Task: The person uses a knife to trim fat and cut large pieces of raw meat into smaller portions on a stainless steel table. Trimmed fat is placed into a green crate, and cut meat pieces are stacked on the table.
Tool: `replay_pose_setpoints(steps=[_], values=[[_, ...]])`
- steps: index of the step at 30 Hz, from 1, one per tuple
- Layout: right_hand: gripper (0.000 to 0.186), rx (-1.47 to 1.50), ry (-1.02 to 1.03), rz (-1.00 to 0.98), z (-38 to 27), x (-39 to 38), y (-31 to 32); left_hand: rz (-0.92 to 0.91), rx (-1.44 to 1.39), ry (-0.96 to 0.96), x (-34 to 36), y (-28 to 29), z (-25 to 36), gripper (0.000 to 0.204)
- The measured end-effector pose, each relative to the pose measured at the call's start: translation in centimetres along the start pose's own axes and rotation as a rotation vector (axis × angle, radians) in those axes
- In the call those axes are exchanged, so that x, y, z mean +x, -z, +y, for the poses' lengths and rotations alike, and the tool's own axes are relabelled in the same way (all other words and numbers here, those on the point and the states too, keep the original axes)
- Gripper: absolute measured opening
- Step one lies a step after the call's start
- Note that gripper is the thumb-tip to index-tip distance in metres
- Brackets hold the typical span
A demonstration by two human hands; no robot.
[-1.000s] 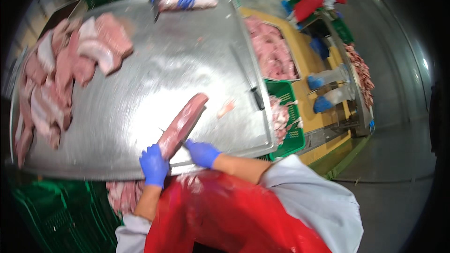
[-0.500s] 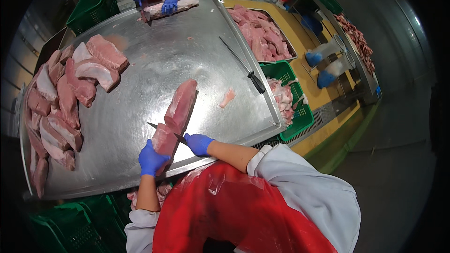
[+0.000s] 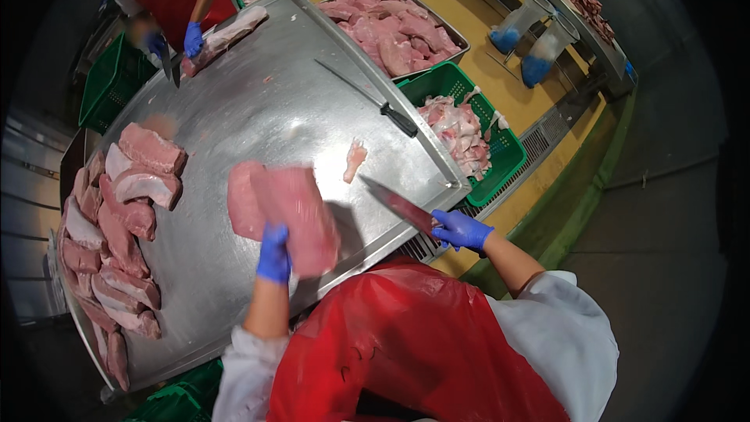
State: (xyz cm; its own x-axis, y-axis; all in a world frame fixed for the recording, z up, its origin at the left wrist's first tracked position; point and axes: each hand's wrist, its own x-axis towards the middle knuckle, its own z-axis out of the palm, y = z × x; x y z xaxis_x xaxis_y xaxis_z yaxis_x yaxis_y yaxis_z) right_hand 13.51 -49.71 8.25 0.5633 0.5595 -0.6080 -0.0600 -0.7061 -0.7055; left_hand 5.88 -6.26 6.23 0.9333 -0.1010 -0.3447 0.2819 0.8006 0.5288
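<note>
My left hand (image 3: 273,254), in a blue glove, is closed on a thick piece of pork loin (image 3: 306,227). This piece is blurred by motion and seems lifted off the metal table, with a shadow beside it. Just left of it, partly overlapped, is a second piece of pork loin (image 3: 244,202). My right hand (image 3: 462,231), also gloved in blue, grips a knife (image 3: 398,205) at the table's right front edge, blade pointing up and left. A small pale scrap of trimmed meat (image 3: 355,161) lies beyond the knife tip.
Cut pork pieces (image 3: 121,238) cover the left of the metal table (image 3: 211,121). A sharpening steel (image 3: 363,95) lies near its right edge. Beyond stand a green crate (image 3: 516,158) of trimmings and a tray of meat (image 3: 391,27). A co-worker's gloved hands (image 3: 193,39) work at the far left.
My right hand has drawn the knife away from the loin, to the right. The loin is now two pieces, and my left hand has shifted its grip onto one. My view has turned.
</note>
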Motion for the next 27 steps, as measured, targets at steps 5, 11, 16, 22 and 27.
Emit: replay_pose_setpoints(steps=[5, 11, 16, 22, 27], values=[[0.026, 0.151, 0.068, 0.202, 2.0, -1.4, 4.9, -0.182, 0.184, -0.254, 20.2, -25.9, 8.0, 0.046], [0.026, 0.397, 0.053, 0.256, 8.7, -3.3, 6.7, 0.094, 0.534, -0.241, 31.1, -15.7, 5.1, 0.060], [0.029, 0.491, -0.207, 0.393, 13.2, -7.2, 6.6, 1.018, 2.185, 0.057, 14.5, 3.3, 4.6, 0.127], [0.028, 0.478, -0.164, 0.385, 14.6, -6.7, 9.3, 1.095, 1.876, 0.093, 7.6, 14.4, 8.5, 0.113], [0.020, 0.542, -0.203, 0.455, 14.3, -6.1, 10.1, 0.594, 0.481, -0.054, 2.3, 13.4, 7.1, 0.090]])
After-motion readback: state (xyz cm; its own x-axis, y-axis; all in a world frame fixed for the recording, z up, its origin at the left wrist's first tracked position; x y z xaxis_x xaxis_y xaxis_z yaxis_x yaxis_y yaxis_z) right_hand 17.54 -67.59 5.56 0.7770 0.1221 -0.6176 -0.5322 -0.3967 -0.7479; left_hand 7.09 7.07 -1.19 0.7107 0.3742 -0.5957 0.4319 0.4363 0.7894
